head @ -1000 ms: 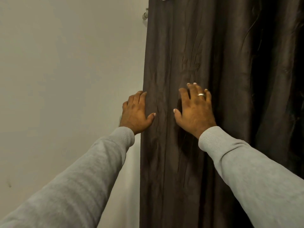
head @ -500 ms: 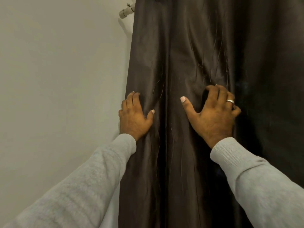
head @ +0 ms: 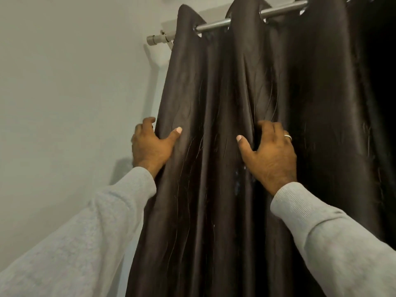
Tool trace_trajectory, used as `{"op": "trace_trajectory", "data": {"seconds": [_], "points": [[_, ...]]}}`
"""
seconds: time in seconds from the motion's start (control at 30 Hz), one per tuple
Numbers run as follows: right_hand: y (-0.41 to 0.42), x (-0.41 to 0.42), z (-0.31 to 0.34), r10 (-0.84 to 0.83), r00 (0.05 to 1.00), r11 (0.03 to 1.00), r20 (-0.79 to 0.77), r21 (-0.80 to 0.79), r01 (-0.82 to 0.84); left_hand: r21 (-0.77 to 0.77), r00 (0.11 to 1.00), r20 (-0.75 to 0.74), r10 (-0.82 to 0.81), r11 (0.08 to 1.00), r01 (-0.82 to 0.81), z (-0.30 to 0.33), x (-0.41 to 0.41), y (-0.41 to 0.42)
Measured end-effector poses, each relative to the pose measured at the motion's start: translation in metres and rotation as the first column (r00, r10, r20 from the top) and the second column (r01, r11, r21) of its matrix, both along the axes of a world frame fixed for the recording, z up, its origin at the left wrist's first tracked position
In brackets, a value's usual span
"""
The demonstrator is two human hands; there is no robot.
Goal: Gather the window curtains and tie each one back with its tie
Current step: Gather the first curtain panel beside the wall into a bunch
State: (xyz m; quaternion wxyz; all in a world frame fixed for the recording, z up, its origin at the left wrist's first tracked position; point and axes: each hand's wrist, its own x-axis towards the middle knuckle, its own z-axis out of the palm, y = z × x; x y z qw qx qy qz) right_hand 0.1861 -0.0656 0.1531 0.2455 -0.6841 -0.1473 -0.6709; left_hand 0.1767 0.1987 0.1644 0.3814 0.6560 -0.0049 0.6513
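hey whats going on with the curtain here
A person in grey sleeves has both hands on a dark curtain hanging from a metal rod. The left hand grips its edge by the wall; the right hand digs into a fold. It looks like gathering. No tie is visible.

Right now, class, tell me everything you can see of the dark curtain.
The curtain is dark brown with a slight sheen, and looks like smooth woven cloth. It hangs in deep vertical folds from a metal rod threaded through its top. No tie is visible. The left hand grips its outer edge beside the wall; the right hand clutches a fold.
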Motion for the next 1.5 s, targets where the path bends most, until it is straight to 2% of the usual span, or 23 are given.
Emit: {"op": "trace_trajectory", "data": {"seconds": [0.07, 0.13, 0.2, 0.27, 0.33, 0.4, 0.43, 0.5, 0.57, 0.6, 0.67, 0.77, 0.87, 0.93, 1.03, 1.07, 1.13, 1.2, 1.27, 1.33, 1.37, 1.43, 1.5], "points": [[0.007, 0.000, 0.013, 0.029, 1.000, 1.000, 0.008, -0.007, -0.029, 0.027, 0.993, 0.015, -0.120, 0.992, 0.119, 0.012, -0.005, 0.002], [0.017, 0.007, 0.024, 0.082, 0.996, 0.997, 0.032, 0.008, -0.082, 0.109, 0.989, 0.022, -0.146, 0.984, 0.143, 0.019, -0.005, 0.001], [0.029, 0.017, 0.035, 0.194, 0.981, 0.980, 0.027, -0.052, -0.192, 0.206, 0.969, -0.040, -0.242, 0.947, 0.245, 0.026, -0.005, -0.002], [0.039, 0.021, 0.048, 0.321, 0.943, 0.930, -0.089, -0.160, -0.332, 0.250, 0.899, -0.204, -0.387, 0.868, 0.430, 0.035, -0.005, -0.003], [0.042, 0.013, 0.068, 0.351, 0.889, 0.870, -0.293, -0.249, -0.426, 0.273, 0.843, -0.344, -0.414, 0.815, 0.512, 0.050, -0.005, 0.003], [0.039, -0.003, 0.085, 0.271, 0.848, 0.831, -0.455, -0.335, -0.445, 0.280, 0.834, -0.371, -0.408, 0.808, 0.519, 0.064, -0.006, 0.012], [0.033, -0.009, 0.091, 0.249, 0.859, 0.839, -0.446, -0.343, -0.422, 0.244, 0.827, -0.342, -0.446, 0.808, 0.537, 0.071, -0.005, 0.016], [0.018, -0.019, 0.099, 0.250, 0.939, 0.921, -0.237, -0.242, -0.306, 0.153, 0.813, -0.191, -0.550, 0.801, 0.578, 0.083, -0.002, 0.021], [-0.001, -0.023, 0.103, -0.011, 0.998, 1.000, 0.060, 0.004, 0.011, 0.161, 0.879, -0.056, -0.474, 0.864, 0.477, 0.092, -0.003, 0.022], [-0.011, -0.024, 0.105, -0.177, 0.976, 0.977, 0.125, 0.142, 0.159, 0.174, 0.915, -0.010, -0.404, 0.900, 0.400, 0.096, -0.004, 0.020], [-0.029, -0.023, 0.111, -0.328, 0.941, 0.899, 0.079, 0.330, 0.286, 0.189, 0.943, 0.069, -0.326, 0.932, 0.308, 0.103, -0.003, 0.015], [-0.050, -0.023, 0.119, -0.435, 0.901, 0.814, 0.010, 0.433, 0.388, 0.184, 0.947, 0.125, -0.295, 0.945, 0.270, 0.114, -0.002, 0.005], [-0.069, -0.030, 0.131, -0.339, 0.938, 0.810, -0.073, 0.484, 0.331, 0.173, 0.947, 0.135, -0.290, 0.948, 0.266, 0.125, 0.000, 0.000], [-0.068, -0.030, 0.139, -0.228, 0.958, 0.877, -0.172, 0.391, 0.279, 0.197, 0.923, 0.131, -0.361, 0.922, 0.333, 0.134, 0.007, -0.005], [-0.044, -0.019, 0.145, -0.190, 0.976, 0.982, -0.107, 0.005, 0.191, 0.327, 0.859, 0.003, -0.511, 0.813, 0.482, 0.142, 0.017, -0.025], [-0.036, -0.016, 0.150, -0.127, 0.986, 0.986, -0.112, -0.122, 0.113, 0.381, 0.834, -0.053, -0.549, 0.761, 0.525, 0.144, 0.019, -0.034], [-0.025, -0.019, 0.158, 0.021, 0.965, 0.955, -0.262, -0.282, -0.098, 0.447, 0.773, -0.128, -0.622, 0.660, 0.605, 0.149, 0.019, -0.051], [-0.028, -0.021, 0.162, 0.194, 0.944, 0.942, -0.267, -0.218, -0.255, 0.421, 0.738, -0.080, -0.670, 0.649, 0.634, 0.154, 0.019, -0.058], [-0.043, -0.020, 0.159, 0.218, 0.975, 0.973, 0.044, -0.092, -0.213, 0.306, 0.722, 0.060, -0.689, 0.701, 0.644, 0.157, 0.021, -0.050], [-0.063, -0.020, 0.154, -0.061, 0.937, 0.996, 0.343, 0.079, 0.036, 0.225, 0.715, 0.153, -0.682, 0.728, 0.647, 0.159, 0.023, -0.040], [-0.071, -0.023, 0.150, -0.223, 0.897, 0.971, 0.381, 0.171, 0.169, 0.217, 0.717, 0.169, -0.677, 0.735, 0.643, 0.159, 0.025, -0.038], [-0.088, -0.026, 0.151, -0.375, 0.884, 0.904, 0.278, 0.323, 0.281, 0.239, 0.717, 0.158, -0.679, 0.731, 0.639, 0.159, 0.025, -0.041], [-0.100, -0.028, 0.158, -0.291, 0.953, 0.878, 0.081, 0.419, 0.232, 0.236, 0.727, 0.143, -0.671, 0.737, 0.634, 0.156, 0.018, -0.051]]}}
